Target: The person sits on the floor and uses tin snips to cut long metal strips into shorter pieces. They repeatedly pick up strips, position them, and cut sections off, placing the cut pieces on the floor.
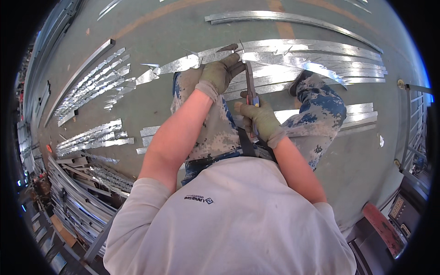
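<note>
My left hand (218, 74), in a grey-green work glove, is closed round a long shiny sheet-metal strip (185, 63). Cut tabs stick out along this strip, which crosses in front of my knees. In my gloved right hand (262, 120) is a pair of tin snips (250, 85) with red and blue handles. Their dark jaws point away from me and meet the strip just right of my left hand. Whether the blades are apart or together is too small to tell. Several flat metal strips (316, 47) lie under and beyond the held one.
On the floor to the left lie notched strips (96, 85) and a second bundle (91, 137). A long metal channel (293, 17) rests farther off. Stacked metal profiles (78, 197) fill the lower left. At right stand a metal rack (408, 123) and a red cylinder (382, 227).
</note>
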`<state>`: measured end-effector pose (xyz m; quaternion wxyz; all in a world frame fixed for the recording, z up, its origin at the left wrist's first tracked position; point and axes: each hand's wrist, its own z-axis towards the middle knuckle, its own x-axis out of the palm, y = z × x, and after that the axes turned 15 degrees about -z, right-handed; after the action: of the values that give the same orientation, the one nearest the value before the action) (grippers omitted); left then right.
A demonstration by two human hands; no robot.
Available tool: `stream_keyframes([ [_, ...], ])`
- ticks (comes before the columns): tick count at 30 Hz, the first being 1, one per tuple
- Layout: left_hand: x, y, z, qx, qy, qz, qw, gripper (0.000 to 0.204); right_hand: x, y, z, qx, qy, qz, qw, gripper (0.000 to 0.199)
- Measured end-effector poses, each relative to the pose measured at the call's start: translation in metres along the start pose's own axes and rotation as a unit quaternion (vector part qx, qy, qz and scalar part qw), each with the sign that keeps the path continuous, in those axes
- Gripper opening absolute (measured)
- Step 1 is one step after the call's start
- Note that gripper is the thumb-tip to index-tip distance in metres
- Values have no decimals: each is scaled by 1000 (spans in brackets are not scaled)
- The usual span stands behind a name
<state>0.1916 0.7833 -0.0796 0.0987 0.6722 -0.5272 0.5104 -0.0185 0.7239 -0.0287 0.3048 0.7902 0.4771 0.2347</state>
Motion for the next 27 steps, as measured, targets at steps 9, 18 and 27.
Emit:
stream_keyframes([
  [9, 2, 1, -7, 5, 19, -6, 1000, 41, 15, 31, 4, 39, -166, -517, 839, 68],
  [18, 1, 2, -5, 12, 31, -5, 999, 45, 4, 40, -1, 8, -148, -527, 837, 80],
  [27, -11, 10, 6, 2, 22, 80, 997, 41, 14, 53, -1, 32, -150, -561, 814, 93],
])
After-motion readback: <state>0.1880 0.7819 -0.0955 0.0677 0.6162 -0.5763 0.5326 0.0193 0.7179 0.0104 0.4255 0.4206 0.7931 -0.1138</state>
